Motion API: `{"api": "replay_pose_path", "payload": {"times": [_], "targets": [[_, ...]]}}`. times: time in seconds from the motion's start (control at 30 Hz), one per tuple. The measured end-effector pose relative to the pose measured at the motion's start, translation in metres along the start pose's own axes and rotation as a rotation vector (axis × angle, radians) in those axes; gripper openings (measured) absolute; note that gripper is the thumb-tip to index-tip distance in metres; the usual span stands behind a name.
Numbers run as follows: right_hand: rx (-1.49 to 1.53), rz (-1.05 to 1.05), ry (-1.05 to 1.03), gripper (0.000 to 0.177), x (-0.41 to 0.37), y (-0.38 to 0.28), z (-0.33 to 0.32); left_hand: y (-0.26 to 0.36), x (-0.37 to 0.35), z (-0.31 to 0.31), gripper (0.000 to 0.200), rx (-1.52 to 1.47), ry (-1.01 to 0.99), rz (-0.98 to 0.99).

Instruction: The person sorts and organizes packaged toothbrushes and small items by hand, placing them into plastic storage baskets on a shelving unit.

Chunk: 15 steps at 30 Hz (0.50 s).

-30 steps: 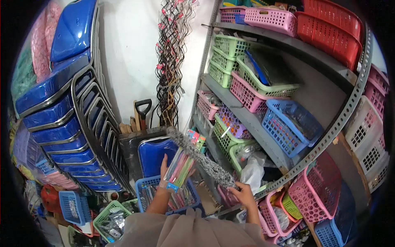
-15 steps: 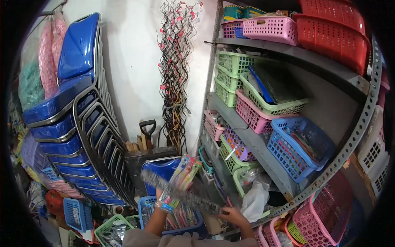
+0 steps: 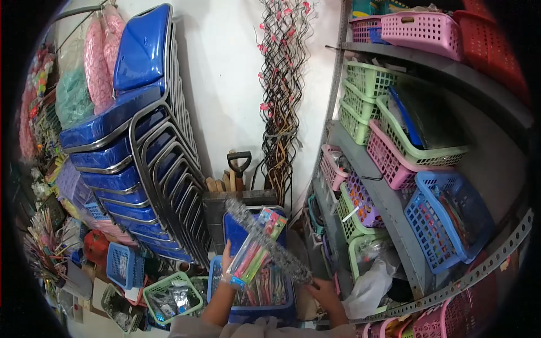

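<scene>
In the head view, the two hands are working apart, low in the scene. The left hand (image 3: 227, 269) is gripping the colourful packets (image 3: 252, 256), their pink and green contents showing through clear wrapping. Over to the right hand (image 3: 323, 293), and it's clasping the lower end of the fuzzy grey wand (image 3: 271, 243), which is slanting up and leftward, crossing in front of the packets between the hands! Right below them, a blue basket (image 3: 260, 313) is holding more packets. Left of the left hand, a green basket (image 3: 194, 310) is carrying silvery packs, while just right of the right hand a white plastic bag (image 3: 369, 288) is slumping beside the shelving (image 3: 389, 225).
</scene>
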State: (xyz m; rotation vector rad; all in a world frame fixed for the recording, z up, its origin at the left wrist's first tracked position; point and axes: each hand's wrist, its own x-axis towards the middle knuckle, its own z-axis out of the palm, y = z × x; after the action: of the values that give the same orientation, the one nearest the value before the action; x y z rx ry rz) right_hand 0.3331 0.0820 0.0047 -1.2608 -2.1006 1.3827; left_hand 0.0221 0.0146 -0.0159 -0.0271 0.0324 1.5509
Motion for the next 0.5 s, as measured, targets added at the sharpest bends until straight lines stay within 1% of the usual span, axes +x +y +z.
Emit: {"api": "replay_pose_path", "payload": {"times": [0.07,0.1,0.13,0.2,0.23,0.27,0.3,0.33,0.37,0.4,0.43,0.47,0.5], "targets": [[-0.004,0.000,-0.046,0.044,0.004,0.000,-0.002,0.001,0.006,0.004,0.086,-0.041,-0.116,-0.013],[-0.003,-0.135,-0.040,0.043,0.007,0.013,0.003,-0.017,0.009,0.044,0.087,0.101,-0.047,0.101],[-0.005,-0.130,-0.048,0.043,0.006,0.008,0.001,-0.019,0.011,0.053,0.087,0.096,-0.041,0.105],[0.010,-0.122,-0.087,0.042,0.005,-0.006,-0.008,-0.021,0.014,0.060,0.086,0.253,-0.152,0.108],[0.011,-0.113,-0.091,0.042,0.008,-0.003,-0.007,-0.019,0.018,0.058,0.087,0.133,-0.076,0.093],[0.022,0.008,-0.048,0.043,0.015,0.000,-0.006,-0.019,0.021,0.053,0.087,0.130,-0.069,0.093],[0.035,0.127,-0.006,0.043,0.019,0.002,-0.005,-0.017,0.024,0.048,0.090,0.203,0.031,0.096],[0.044,0.135,-0.012,0.043,0.019,0.002,-0.002,-0.013,0.025,0.041,0.092,0.277,0.136,0.096],[-0.027,0.063,-0.019,0.037,0.019,-0.001,-0.002,-0.007,0.027,0.042,0.090,-0.175,-0.256,-0.140],[-0.100,-0.009,-0.025,0.030,0.017,-0.003,-0.001,-0.009,0.027,0.041,0.090,-0.175,-0.247,-0.142],[0.011,-0.172,-0.016,0.027,0.016,0.006,0.006,-0.013,0.031,0.040,0.091,-0.030,-0.184,-0.089],[0.018,-0.171,-0.017,0.027,0.015,0.003,0.005,-0.018,0.029,0.055,0.091,0.118,-0.122,-0.035],[0.020,-0.146,-0.021,0.028,0.013,-0.002,0.001,-0.011,0.033,0.042,0.093,0.122,-0.074,-0.039]]}}
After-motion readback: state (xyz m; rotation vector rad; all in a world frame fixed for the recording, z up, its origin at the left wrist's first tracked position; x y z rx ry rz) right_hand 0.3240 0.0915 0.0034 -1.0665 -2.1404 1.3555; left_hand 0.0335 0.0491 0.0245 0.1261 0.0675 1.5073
